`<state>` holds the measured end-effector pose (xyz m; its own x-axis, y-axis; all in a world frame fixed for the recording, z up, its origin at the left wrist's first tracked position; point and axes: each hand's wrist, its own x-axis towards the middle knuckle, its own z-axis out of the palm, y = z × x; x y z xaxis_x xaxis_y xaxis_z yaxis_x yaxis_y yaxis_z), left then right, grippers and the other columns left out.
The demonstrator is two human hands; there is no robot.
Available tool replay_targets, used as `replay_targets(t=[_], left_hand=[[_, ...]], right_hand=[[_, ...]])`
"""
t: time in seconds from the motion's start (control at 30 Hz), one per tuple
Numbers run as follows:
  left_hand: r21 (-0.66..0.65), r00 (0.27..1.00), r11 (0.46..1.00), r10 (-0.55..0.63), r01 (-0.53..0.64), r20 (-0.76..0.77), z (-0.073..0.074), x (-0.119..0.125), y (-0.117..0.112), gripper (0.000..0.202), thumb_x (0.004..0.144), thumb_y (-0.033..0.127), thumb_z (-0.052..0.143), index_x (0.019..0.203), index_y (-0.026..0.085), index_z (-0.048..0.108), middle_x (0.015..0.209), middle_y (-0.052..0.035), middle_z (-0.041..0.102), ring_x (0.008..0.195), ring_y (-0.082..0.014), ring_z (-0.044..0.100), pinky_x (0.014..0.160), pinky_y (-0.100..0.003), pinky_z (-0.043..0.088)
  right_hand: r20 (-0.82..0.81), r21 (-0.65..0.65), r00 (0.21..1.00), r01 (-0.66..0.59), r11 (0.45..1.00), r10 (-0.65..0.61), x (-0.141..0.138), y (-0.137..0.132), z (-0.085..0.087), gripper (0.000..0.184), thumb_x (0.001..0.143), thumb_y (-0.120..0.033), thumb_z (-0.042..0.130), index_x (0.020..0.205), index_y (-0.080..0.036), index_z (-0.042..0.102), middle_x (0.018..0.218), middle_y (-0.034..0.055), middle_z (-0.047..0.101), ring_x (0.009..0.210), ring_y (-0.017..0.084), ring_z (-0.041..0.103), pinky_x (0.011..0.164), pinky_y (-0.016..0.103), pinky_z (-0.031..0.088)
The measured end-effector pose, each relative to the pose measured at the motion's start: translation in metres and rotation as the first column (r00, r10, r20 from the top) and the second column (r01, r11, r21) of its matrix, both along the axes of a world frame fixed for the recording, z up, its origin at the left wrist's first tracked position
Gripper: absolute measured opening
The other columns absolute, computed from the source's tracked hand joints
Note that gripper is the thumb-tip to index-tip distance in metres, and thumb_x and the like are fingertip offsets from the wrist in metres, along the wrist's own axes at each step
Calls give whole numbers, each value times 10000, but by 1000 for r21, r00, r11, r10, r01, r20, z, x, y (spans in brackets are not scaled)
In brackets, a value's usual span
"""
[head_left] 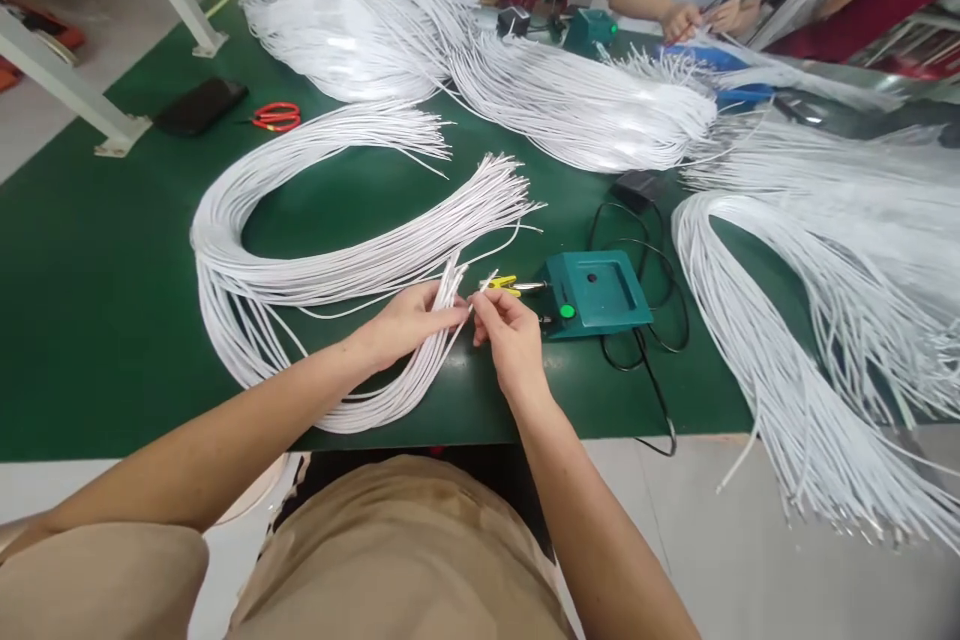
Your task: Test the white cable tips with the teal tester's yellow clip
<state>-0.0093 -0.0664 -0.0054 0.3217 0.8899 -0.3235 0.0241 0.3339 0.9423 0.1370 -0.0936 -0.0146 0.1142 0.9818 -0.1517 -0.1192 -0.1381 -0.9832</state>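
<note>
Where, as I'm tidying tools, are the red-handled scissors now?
In the head view, the red-handled scissors lie at upper left on the green table, between the flat black object and the curved white wire bundle.

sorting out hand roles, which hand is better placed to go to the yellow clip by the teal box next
The right hand, probably: it is close beside the yellow clip and nearer the teal box, while the left hand is farther off, clasping the white wire bundle.
</note>
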Motion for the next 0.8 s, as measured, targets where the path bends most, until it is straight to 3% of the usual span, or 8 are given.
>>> replay_targets(t=[0.1,0.23,0.33,0.5,0.7,0.8], left_hand=[[58,1000,998,22,-22,1,3,-7,12,267,706,364,737,852,151,671,808,-23,645,759,-134,585,744,-285,456],[-6,976,980,-198,200,86,4,-6,23,303,641,337,788,844,142,674,782,-39,658,730,-151,611,753,-320,472],[-62,960,963,-254,262,116,0,-1,24,277,630,307,785,812,146,652,790,-43,658,710,-153,611,727,-326,476],[32,982,981,-190,191,-7,-6,4,20,285,591,299,786,745,160,592,740,1,615,649,-121,545,659,-280,425],[15,995,995,-100,100,2,-11,0,16,351,589,339,797,754,166,540,757,11,607,655,-110,510,663,-276,391],[12,997,997,-82,82,-8,-13,-3,14,364,595,362,799,776,170,548,762,13,612,671,-115,515,677,-284,390]], right_hand=[[-15,-28,999,-28,999,28,-1,0,1,222,758,-370,678,696,-168,607,576,-57,511,449,51,438,461,196,378],[-123,-73,992,-33,997,24,-3,-3,-2,196,732,-351,705,745,-170,628,562,-59,513,449,52,416,457,200,368],[-251,-133,968,-8,991,-26,-1,-3,-1,216,705,-330,733,821,-178,634,489,-96,413,419,44,316,410,186,306],[-314,-187,949,-40,981,-21,8,7,7,217,682,-319,756,764,-167,626,463,-126,248,410,31,163,368,177,201],[-347,-81,924,140,987,-160,14,29,21,223,690,-332,727,832,-187,635,561,-87,417,434,34,273,396,185,284],[-258,-39,941,216,976,-218,10,25,25,268,751,-418,680,880,-187,635,582,-76,458,430,39,312,397,193,325]])
